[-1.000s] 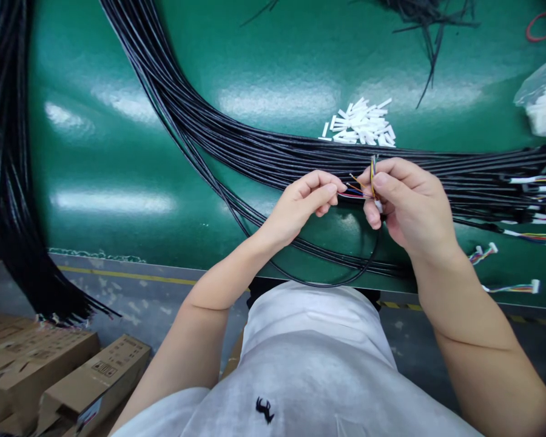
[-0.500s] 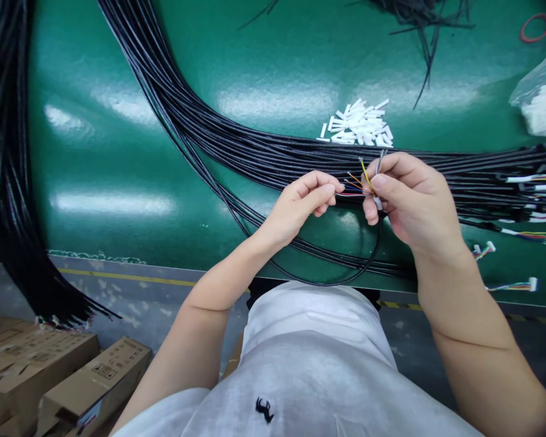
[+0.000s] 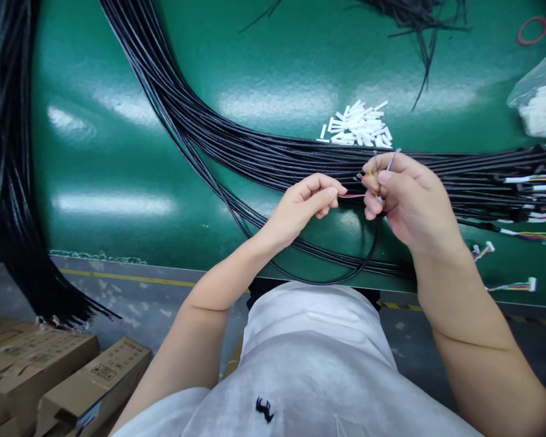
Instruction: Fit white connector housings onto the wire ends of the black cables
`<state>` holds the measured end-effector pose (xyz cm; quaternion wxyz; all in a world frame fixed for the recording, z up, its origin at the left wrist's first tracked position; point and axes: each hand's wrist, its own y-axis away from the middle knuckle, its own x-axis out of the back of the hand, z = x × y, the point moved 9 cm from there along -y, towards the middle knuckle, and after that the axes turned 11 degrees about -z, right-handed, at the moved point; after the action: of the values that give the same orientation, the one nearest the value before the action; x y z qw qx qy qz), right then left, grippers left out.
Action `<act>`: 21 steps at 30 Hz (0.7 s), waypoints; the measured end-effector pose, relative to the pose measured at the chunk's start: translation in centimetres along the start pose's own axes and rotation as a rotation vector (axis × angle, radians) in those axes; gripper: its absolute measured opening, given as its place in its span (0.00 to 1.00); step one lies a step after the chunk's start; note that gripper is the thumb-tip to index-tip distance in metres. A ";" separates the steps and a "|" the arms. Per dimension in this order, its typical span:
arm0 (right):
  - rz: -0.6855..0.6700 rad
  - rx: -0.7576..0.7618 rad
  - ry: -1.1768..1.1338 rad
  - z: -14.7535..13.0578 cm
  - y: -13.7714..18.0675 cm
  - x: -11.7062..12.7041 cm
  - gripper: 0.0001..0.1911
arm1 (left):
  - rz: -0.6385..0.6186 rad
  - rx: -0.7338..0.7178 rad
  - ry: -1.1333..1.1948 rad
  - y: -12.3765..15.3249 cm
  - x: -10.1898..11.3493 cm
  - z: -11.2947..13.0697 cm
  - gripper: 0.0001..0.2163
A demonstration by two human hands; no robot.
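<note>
My right hand (image 3: 414,197) is closed around the end of a black cable (image 3: 378,237), where thin coloured wires (image 3: 369,181) fan out between thumb and fingers. A purple-and-white wire (image 3: 394,159) sticks up past the right thumb. To its left, my left hand (image 3: 303,206) pinches thin red and white wires (image 3: 353,195), stretched straight between both hands. The cable loops down below my right hand. Behind the hands runs a thick bundle of black cables (image 3: 241,142). The wire tips inside the fingers are partly hidden.
White sleeves (image 3: 359,124) lie piled behind the bundle. Right are a plastic bag of white pieces (image 3: 543,106), a red ring (image 3: 532,30) and small wired connectors (image 3: 532,284). Black offcuts (image 3: 425,36) lie at the back. Another cable bundle (image 3: 6,152) hangs over the left edge, above cardboard boxes (image 3: 95,382).
My right fingers have shifted among the coloured wires; the yellow and orange ones now bunch closer to the fingertips, and a purple-and-white one leans right. My left hand has barely moved.
</note>
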<state>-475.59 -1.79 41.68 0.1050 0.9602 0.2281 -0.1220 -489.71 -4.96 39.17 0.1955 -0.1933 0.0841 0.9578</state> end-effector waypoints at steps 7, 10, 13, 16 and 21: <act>-0.092 -0.007 0.006 -0.2 0.2 -1.1 0.14 | 0.008 -0.001 -0.016 0.0 0.0 0.0 0.17; -0.103 0.002 0.034 -0.4 0.2 -1.3 0.16 | 0.008 -0.011 -0.016 0.0 0.1 0.2 0.17; -0.093 -0.009 0.051 -0.3 0.3 -1.1 0.17 | 0.002 -0.014 -0.027 0.0 0.0 0.1 0.17; -0.116 -0.040 0.133 0.2 0.4 -1.0 0.17 | 0.006 -0.004 -0.065 0.0 0.0 0.0 0.18; -0.169 -0.095 0.366 0.8 0.7 -0.9 0.17 | -0.018 -0.022 -0.154 -0.1 -0.4 0.6 0.21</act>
<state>-476.21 -2.95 41.32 0.0964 0.9378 0.3286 0.0570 -489.52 -4.86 39.88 0.2079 -0.1219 0.0563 0.9689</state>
